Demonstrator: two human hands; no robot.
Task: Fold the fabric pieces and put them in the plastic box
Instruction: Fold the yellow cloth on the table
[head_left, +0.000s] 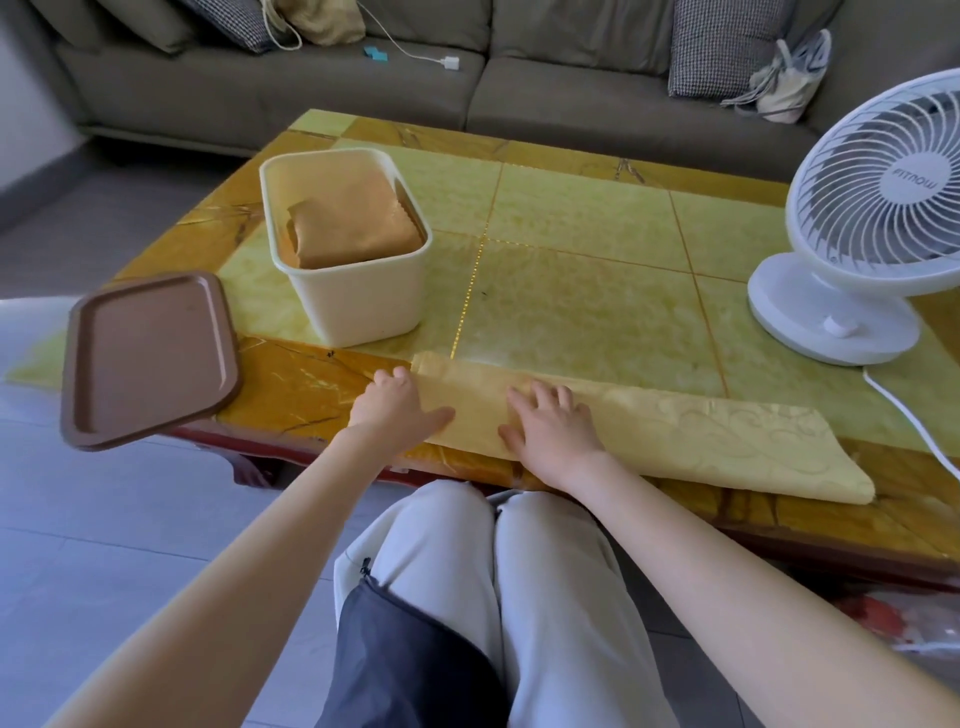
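A long yellow patterned fabric piece (701, 441) lies folded into a strip along the near edge of the table. My left hand (397, 408) holds the strip's left end, fingers under the edge and thumb on top. Flat on the fabric just to the right rests my right hand (550, 423), fingers spread. The white plastic box (363, 301) stands at the left middle of the table, with a folded tan fabric (353, 223) inside it.
A brown lid (148, 358) overhangs the table's left corner. A white desk fan (857, 234) stands at the right, its cord (914, 421) running toward the near edge. A grey sofa (467, 78) lies behind the table. My knees are right under the near edge.
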